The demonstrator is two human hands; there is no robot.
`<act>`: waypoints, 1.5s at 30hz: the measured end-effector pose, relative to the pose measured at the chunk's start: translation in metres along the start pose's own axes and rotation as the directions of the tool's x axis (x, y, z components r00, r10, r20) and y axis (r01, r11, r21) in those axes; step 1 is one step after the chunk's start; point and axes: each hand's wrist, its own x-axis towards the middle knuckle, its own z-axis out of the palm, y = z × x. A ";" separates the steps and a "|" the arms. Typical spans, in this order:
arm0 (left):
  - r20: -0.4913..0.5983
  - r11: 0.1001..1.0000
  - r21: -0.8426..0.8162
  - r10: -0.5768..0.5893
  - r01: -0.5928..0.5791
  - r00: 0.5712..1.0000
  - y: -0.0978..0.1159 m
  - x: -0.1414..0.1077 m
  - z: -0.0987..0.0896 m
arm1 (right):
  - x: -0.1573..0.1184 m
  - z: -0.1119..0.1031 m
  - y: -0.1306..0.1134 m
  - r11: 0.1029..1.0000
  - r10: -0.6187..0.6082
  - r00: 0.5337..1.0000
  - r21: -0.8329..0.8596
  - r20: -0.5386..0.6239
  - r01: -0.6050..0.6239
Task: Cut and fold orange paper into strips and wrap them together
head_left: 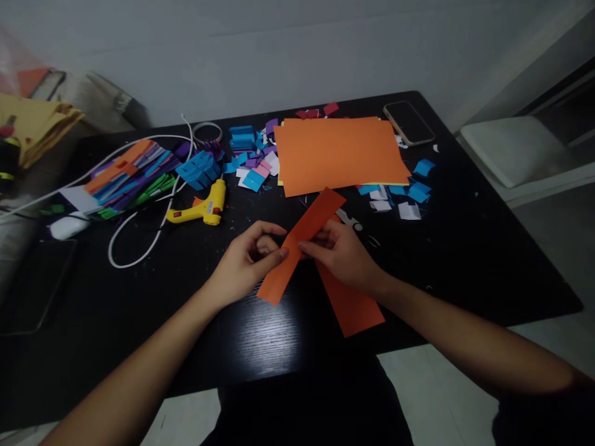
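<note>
An orange paper strip [302,230] is held slantwise above the table between my two hands. My left hand [248,257] pinches its left edge with thumb and fingers. On the other edge, my right hand [346,254] grips the same strip, thumb on top. A second, wider orange paper piece [353,303] lies on the table under my right hand. Partly hidden behind that hand are scissors [348,220], with only a metal part showing. A stack of orange paper sheets [341,155] lies just beyond my hands.
A yellow hot glue gun [204,207] lies left of my hands, near a looped white cable [134,263]. Folded paper strips [134,173] are piled at the left. Blue paper scraps [421,191] lie at the right, below a phone [409,122] on the black table [488,266].
</note>
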 end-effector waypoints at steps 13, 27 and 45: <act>-0.062 1.000 -0.005 -0.031 0.031 0.998 -0.001 0.001 0.005 | -0.007 0.010 -0.002 0.992 -0.092 0.996 -0.086 0.014 0.092; -0.073 0.999 0.045 0.019 -0.016 0.997 0.002 -0.002 0.006 | -0.009 0.011 0.000 0.992 -0.086 0.996 -0.089 -0.008 0.085; -0.098 0.997 0.076 0.011 -0.003 0.995 0.005 -0.002 0.004 | -0.008 0.011 0.001 0.987 -0.126 0.990 -0.109 -0.055 0.120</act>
